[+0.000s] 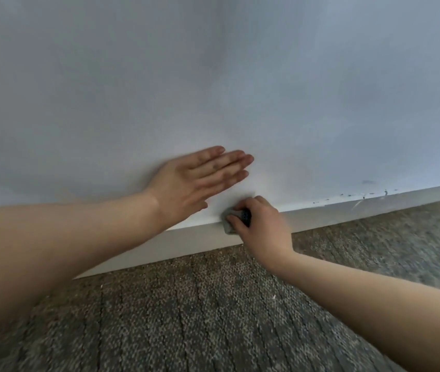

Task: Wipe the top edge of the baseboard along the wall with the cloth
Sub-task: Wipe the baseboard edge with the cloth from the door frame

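The right hand (260, 226) pinches the bunched cloth (229, 224) on the baseboard (202, 237) top; left hand (194, 181) flat, holding nothing; a small wad could slip off the narrow edge.

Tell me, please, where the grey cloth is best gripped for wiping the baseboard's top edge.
Grip the grey cloth around its middle, from above and the room side, as the right hand does. It sits on the baseboard ledge against the wall, leaving only that side free.
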